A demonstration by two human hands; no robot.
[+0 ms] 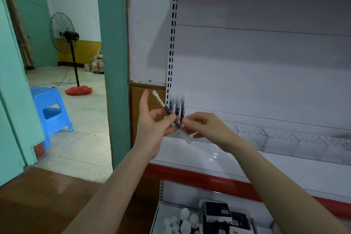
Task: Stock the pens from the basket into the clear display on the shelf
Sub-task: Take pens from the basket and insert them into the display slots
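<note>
I hold both hands up in front of the white shelf [218, 159]. My left hand [153, 125] pinches a pen [167, 110] between thumb and curled fingers, with the index finger stretched upward. The pen is tilted, its pale cap end up and to the left, its tip down toward my right hand [205, 125]. The right hand's fingers are curled and pinch the lower end of this pen, where a small clear piece [187, 137] sticks out below; I cannot tell what this piece is.

Just behind my hands, the clear display [284, 138] stands along the back of the shelf. Three pens [177, 105] stand upright in its left end, blurred, and my hands hide their lower parts.

Below the shelf's red edge strip [199, 178], a basket [207, 203] with dark boxes sits beside white bottles [185, 218]. Left of the shelf, past a green door frame [114, 62], I see a blue stool [51, 108], a standing fan [65, 34] and a red bag [78, 90] on the floor.
</note>
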